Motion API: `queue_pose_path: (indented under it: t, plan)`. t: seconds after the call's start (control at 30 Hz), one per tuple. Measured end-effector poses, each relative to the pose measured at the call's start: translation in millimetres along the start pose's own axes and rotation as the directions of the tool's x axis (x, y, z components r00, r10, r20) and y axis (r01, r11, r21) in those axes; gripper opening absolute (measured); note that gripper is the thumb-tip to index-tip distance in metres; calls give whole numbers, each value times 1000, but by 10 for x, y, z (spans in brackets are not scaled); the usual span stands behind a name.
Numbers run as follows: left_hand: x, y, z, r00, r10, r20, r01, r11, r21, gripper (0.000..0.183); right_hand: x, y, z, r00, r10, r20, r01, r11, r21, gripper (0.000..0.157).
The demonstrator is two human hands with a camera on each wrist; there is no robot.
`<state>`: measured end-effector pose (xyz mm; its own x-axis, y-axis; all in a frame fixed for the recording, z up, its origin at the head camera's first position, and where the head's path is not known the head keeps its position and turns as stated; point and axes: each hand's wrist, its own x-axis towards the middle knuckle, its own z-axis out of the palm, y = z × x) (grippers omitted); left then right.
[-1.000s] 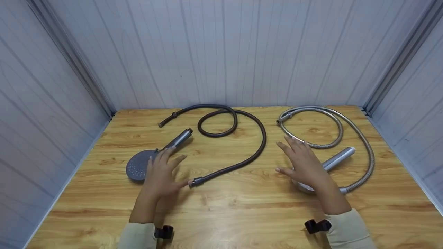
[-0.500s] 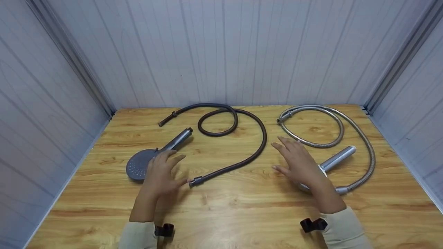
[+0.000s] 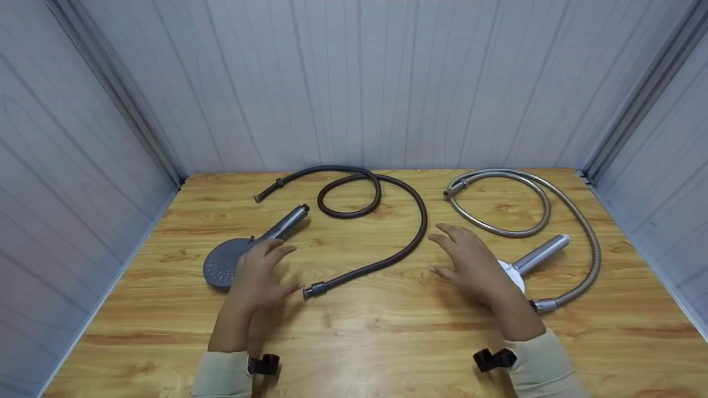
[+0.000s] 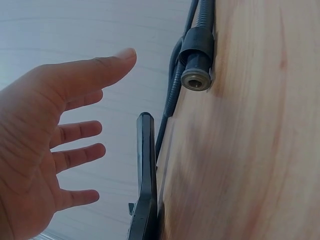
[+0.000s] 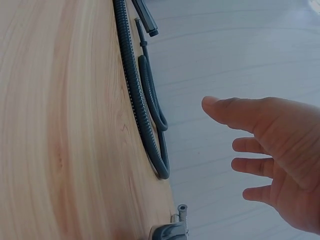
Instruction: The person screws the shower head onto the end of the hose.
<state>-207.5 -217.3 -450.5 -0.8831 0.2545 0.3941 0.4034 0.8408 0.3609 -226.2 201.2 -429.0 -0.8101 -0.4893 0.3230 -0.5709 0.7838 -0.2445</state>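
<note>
My left hand [image 3: 256, 279] hovers over the dark grey shower head [image 3: 224, 260], fingers spread and holding nothing. In the left wrist view, a gap shows between that hand [image 4: 65, 125] and the shower head's handle [image 4: 146, 155]. The dark shower hose [image 3: 406, 251] lies in a loop, its near end fitting [image 3: 315, 290] just right of my left thumb. My right hand [image 3: 470, 265], also spread and holding nothing, hangs above the table and partly hides the chrome shower head [image 3: 539, 255]. A silver shower hose [image 3: 593, 243] curls behind and right of it.
The wooden table [image 3: 365, 342] is bounded by a pale panelled back wall [image 3: 359, 83] and side walls [image 3: 50, 182]. Black wrist mounts [image 3: 495, 360] sit at both cuffs. The silver hose's far end fitting [image 3: 454, 189] lies near the back edge.
My right hand has drifted left and slightly toward me, uncovering more of the chrome shower head and the silver hose's near end. My left hand has barely moved.
</note>
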Motion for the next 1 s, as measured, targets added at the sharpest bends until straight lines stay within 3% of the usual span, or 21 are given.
queue_pose_path:
  t: [1.0]
  plan:
    - [34, -96, -30, 999, -32, -16, 31, 999, -41, 65, 171, -114, 152, 998, -58, 2, 58, 998, 8, 55]
